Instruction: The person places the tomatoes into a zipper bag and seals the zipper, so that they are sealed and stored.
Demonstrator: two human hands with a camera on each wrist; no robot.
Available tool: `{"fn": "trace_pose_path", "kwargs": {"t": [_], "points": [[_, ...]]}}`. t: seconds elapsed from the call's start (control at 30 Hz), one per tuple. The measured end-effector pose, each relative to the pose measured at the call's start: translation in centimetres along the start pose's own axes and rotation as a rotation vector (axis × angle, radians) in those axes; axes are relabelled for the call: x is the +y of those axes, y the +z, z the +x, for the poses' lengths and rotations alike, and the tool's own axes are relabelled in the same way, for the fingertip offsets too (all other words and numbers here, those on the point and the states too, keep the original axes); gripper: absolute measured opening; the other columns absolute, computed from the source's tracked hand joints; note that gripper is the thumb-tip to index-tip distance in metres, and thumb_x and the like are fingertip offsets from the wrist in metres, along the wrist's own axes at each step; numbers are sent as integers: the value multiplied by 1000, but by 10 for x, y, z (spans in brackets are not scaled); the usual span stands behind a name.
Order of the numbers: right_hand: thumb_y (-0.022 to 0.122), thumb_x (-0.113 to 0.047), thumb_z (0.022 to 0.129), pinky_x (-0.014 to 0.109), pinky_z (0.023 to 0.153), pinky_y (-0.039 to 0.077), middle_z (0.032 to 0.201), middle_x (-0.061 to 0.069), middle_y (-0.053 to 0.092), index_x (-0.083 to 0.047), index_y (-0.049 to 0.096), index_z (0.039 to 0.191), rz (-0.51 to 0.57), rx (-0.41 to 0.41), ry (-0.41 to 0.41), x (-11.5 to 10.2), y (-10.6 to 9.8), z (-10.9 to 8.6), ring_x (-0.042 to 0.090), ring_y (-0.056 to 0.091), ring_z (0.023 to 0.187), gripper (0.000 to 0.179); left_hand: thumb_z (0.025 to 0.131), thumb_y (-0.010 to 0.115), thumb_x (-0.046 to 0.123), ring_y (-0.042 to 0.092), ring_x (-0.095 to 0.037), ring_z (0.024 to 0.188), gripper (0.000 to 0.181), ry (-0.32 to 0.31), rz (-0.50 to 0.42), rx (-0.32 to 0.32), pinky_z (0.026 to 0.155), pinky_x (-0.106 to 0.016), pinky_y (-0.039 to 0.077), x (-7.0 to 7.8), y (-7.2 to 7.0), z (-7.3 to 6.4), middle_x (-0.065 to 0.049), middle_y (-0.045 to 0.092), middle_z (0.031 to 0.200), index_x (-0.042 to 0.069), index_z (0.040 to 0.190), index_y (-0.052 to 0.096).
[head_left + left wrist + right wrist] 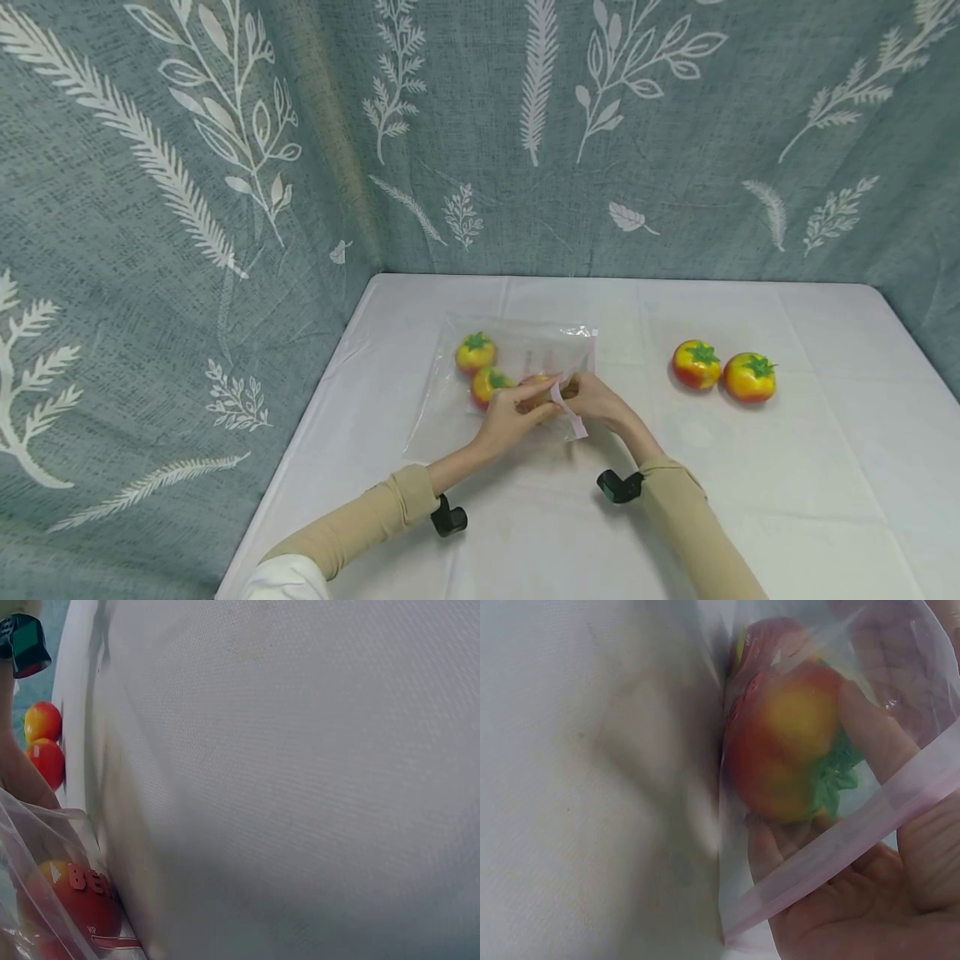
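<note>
A clear plastic zip bag (435, 421) lies on the table with its pink-edged mouth toward the right. Inside it are a yellow-red toy tomato (476, 354) and a second toy tomato (489, 386), both with green leaf tops. My left hand (508, 418) pinches the bag at its mouth. Reaching in past the pink strip, my right hand (596, 398) holds another toy tomato (787, 742), thumb on one side and fingers on the other. Part of that tomato is hidden by the hands in the head view. Red print on the bag shows in the left wrist view.
Two more toy tomatoes, a left one (696, 364) and a right one (750, 377), sit side by side on the white tablecloth (810, 483). Behind and to the left hangs a green leaf-patterned curtain (480, 125). Each wrist wears a small black camera.
</note>
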State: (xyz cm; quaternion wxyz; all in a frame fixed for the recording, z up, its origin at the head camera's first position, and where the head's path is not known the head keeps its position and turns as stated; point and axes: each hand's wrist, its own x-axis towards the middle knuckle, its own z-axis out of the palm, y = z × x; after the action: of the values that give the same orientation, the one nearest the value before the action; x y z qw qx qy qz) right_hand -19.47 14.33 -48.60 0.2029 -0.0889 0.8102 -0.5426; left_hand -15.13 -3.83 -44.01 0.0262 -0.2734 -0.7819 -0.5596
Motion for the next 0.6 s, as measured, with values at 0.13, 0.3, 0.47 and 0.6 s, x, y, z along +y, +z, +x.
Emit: {"fn": "trace_pose_path", "kwargs": {"t": [0.13,0.3,0.47,0.6], "points": [[70,-16,84,48,102,43,128,30,56,12,52,124,-8,14,11,-2,1,2,43,52,121,52,79,73,2,42,0,59,38,4,1,2,52,-13,38,-1,0,0,-20,68,111,-6,115,64],[71,-16,81,46,98,46,122,28,60,10,56,119,-26,29,21,-3,2,4,40,56,115,49,79,72,2,39,-1,55,38,-7,13,9,51,-12,34,1,0,-1,-20,71,91,-5,115,65],[71,-15,80,39,91,49,116,26,63,9,60,114,-28,38,39,-3,4,5,32,59,106,44,79,72,2,42,-2,57,36,-17,19,14,52,-12,36,1,0,-1,-20,71,89,-4,114,65],[71,-16,80,38,90,49,115,25,64,9,61,113,-24,39,38,-3,4,5,30,60,104,42,79,72,1,45,-2,59,36,-21,10,13,53,-11,38,1,-1,-1,-20,71,99,-5,114,65]]}}
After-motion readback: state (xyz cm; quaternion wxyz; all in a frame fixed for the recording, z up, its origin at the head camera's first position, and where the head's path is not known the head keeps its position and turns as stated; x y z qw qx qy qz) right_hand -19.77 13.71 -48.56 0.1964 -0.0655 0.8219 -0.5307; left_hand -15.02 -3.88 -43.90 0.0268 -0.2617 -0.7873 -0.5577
